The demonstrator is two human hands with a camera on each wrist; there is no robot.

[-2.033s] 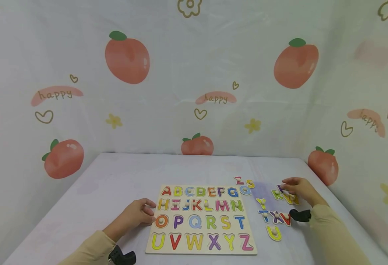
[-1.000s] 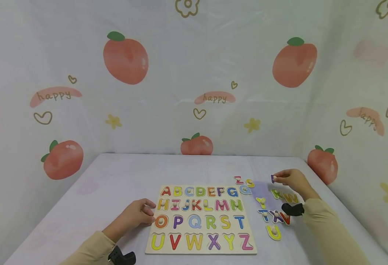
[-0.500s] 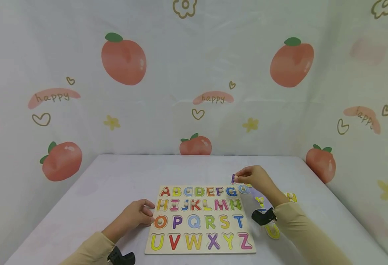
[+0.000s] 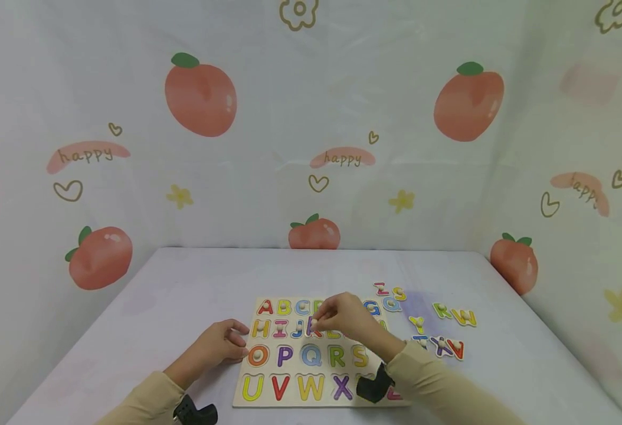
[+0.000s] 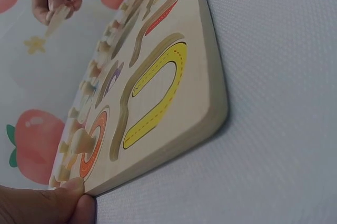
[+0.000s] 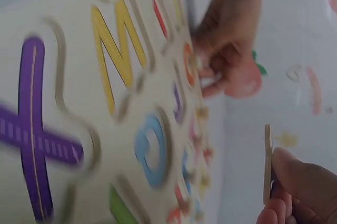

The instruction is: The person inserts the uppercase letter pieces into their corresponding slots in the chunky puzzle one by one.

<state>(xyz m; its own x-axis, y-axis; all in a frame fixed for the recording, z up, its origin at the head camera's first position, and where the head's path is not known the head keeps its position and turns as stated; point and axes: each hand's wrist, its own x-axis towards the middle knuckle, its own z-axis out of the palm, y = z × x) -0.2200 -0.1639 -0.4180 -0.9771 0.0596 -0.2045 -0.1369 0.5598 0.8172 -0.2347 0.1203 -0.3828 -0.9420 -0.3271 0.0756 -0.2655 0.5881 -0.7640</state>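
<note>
Apparently to brace it, left hand (image 4: 219,343) gripped the board (image 4: 296,369) by its edge; right hand (image 4: 349,317), I noted remotely, pinched a letter (image 6: 267,169), held above.

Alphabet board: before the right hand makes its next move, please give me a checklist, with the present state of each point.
1. Left hand touching the board at its left edge: ok.
2. Held letter pinched by the right hand: ok.
3. Held letter lifted apart from the board: ok, both wrist views show it.
4. P slot free of a piece: ok, its printed shape shows uncovered.
5. Held letter turned upright: cannot tell; the right wrist view shows it edge-on.
6. Whole board visible in the head view: not ok; the right hand and right sleeve hide parts.
</note>
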